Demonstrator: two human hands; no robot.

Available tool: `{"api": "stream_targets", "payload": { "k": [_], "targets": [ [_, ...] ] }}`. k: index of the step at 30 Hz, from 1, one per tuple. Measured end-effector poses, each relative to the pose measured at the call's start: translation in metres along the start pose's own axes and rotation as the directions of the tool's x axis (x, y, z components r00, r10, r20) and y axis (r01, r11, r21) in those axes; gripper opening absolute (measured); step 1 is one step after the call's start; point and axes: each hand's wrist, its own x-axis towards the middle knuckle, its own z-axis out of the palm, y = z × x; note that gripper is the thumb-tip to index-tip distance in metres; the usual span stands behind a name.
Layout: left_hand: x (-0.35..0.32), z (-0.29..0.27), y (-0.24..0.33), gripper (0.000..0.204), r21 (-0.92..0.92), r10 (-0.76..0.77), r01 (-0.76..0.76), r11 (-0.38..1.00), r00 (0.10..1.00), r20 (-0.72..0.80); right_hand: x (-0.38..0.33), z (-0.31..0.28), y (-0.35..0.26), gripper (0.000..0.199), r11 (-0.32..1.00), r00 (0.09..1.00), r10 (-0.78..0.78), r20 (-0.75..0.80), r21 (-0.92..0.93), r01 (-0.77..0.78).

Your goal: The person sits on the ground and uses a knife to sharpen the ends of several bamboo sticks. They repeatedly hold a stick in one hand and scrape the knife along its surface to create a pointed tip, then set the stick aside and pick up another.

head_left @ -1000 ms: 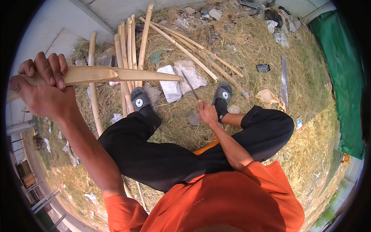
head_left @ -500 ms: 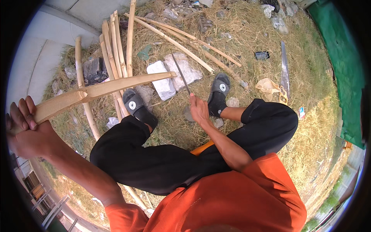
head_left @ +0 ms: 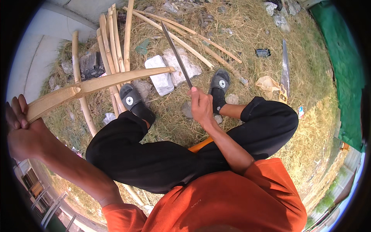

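The left hand [head_left: 24, 129] is gripping a long, tapering pale-wood piece [head_left: 112, 79] reaching over a white rectangular block [head_left: 159, 79]; the right hand [head_left: 201, 103] is clasping a dark metal blade [head_left: 176, 55]. A black tray-shaped object [head_left: 263, 52] (contents unclear) is lying on dry grass [head_left: 247, 31].

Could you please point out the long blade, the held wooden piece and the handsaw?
Long blade [head_left: 177, 55], head view: middle of its length.
Held wooden piece [head_left: 100, 82], head view: near its middle.
Handsaw [head_left: 285, 67], head view: its metal blade.

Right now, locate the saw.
The saw lies on the grass at the head view's right, beyond the right knee, left of the green sheet.
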Motion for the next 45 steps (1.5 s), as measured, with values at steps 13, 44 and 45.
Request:
{"api": "stream_targets", "payload": {
  "k": [13, 44, 45],
  "targets": [
    [-0.029, 0.052, 0.013, 0.026, -0.158, -0.104, 0.133, 0.978, 0.978, 0.183, -0.009, 0.028, 0.064, 0.051, 0.999, 0.997, -0.052, -0.055, 0.009, 0.052],
    [-0.064, 0.111, 0.028, 0.006, 0.183, 0.046, 0.008, 0.983, 0.958, -0.285, 0.008, 0.046, 0.086, 0.053, 0.970, 0.996, 0.071, -0.056, -0.230, -0.082],
    [-0.062, 0.111, 0.027, 0.006, 0.126, 0.059, -0.026, 0.992, 0.961, -0.269, 0.014, 0.038, 0.084, 0.054, 0.970, 0.996, 0.057, -0.065, -0.231, -0.071]
  ]
}}
